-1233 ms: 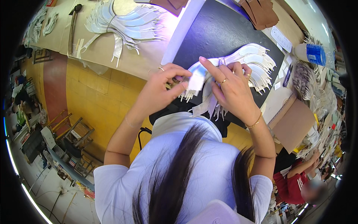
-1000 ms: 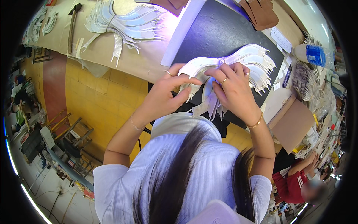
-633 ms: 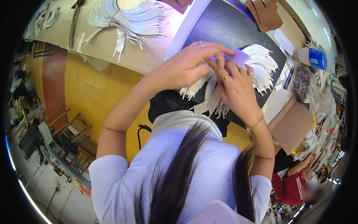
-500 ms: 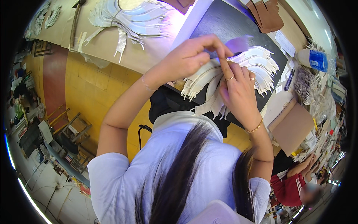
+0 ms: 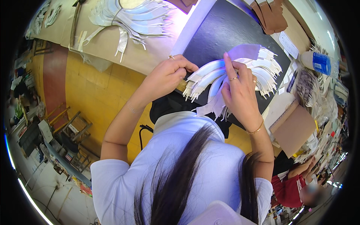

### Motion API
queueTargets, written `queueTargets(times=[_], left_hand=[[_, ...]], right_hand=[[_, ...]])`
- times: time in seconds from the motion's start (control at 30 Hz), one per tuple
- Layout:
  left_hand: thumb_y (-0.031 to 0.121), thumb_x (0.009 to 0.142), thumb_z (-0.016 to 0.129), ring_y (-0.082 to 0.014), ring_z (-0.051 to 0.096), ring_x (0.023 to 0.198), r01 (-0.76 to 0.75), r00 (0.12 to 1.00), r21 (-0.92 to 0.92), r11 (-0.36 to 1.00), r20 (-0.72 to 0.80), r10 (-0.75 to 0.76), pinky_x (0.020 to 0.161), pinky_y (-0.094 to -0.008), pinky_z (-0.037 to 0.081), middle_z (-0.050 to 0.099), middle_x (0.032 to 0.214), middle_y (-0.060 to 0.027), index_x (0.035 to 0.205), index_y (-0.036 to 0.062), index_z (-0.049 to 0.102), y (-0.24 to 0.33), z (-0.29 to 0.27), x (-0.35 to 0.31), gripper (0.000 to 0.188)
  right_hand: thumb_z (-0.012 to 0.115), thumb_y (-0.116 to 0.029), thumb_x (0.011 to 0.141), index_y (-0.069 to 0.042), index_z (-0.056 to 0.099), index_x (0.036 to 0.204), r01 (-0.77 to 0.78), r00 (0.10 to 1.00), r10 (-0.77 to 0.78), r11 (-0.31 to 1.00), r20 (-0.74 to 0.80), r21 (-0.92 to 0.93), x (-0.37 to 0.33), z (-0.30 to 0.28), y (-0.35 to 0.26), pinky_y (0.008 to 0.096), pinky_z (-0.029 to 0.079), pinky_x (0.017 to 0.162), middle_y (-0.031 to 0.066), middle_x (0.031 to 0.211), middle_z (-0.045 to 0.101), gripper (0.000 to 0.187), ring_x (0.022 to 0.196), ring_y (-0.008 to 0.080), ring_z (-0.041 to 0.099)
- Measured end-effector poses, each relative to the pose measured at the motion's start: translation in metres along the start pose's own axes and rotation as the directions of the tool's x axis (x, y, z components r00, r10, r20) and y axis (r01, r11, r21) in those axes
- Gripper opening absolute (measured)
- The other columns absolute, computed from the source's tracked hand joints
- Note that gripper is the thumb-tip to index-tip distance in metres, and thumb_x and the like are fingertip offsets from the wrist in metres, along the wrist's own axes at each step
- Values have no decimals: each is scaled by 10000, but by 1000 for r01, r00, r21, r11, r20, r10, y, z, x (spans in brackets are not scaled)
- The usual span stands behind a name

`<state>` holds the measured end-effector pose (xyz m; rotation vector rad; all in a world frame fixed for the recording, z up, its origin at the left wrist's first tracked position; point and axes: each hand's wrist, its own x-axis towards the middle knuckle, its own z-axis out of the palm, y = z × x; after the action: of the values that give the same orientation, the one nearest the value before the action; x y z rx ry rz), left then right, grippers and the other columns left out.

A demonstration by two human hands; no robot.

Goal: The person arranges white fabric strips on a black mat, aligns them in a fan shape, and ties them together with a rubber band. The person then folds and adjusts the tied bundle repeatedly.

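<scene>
A fanned bundle of pale curved strips point(image 5: 215, 73), like cut leather or fabric pieces, spreads over the dark board in front of me. My right hand point(image 5: 240, 86) grips the bundle's middle, its index finger stretched over the top and its thumb lower down. Beneath that finger a grey-lilac strip point(image 5: 245, 51) curves out to the right, above the paler ones. At the bundle's left end, the thumb and index finger of my left hand point(image 5: 170, 75) are pinched together on a strip's tip. My palm hides part of the bundle's middle.
Under the bundle lies a black board point(image 5: 225, 26). Another tied bundle of pale strips point(image 5: 131, 18) rests at the left of the table. Brown pieces point(image 5: 270, 17), a blue-labelled bottle point(image 5: 320, 63) and a cardboard piece point(image 5: 294, 127) lie right. A person in red point(image 5: 288, 191) sits at lower right.
My left hand has come away from my right fingers and moved left and down to the bundle's left end. The lilac strip now lies flatter and more spread out; my right hand has barely moved.
</scene>
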<state>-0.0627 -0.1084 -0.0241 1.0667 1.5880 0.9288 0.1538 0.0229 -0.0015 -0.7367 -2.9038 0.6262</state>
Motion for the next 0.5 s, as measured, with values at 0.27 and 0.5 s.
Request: queueTargets(times=[0.27,0.5], left_hand=[[269,1077,432,-128,603,910,233,971,-294,927,122,-206,863,-280,482,687,987,-48,1093,-25,678,16,10,8,384],[408,1067,456,-245,621,947,104,994,-141,984,-13,-107,887,-346,475,676,998,-123,1077,-5,679,26,23,11,469]], right_hand=[[649,-36,790,-98,419,1538,4,1000,-4,1000,8,4,2,-2,1,429,394,914,100,1200,526,784,1048,269,532],[655,-8,782,-212,599,1349,46,997,-43,998,67,-50,5,-7,-1,445,400,898,89,1170,540,606,1033,273,535]])
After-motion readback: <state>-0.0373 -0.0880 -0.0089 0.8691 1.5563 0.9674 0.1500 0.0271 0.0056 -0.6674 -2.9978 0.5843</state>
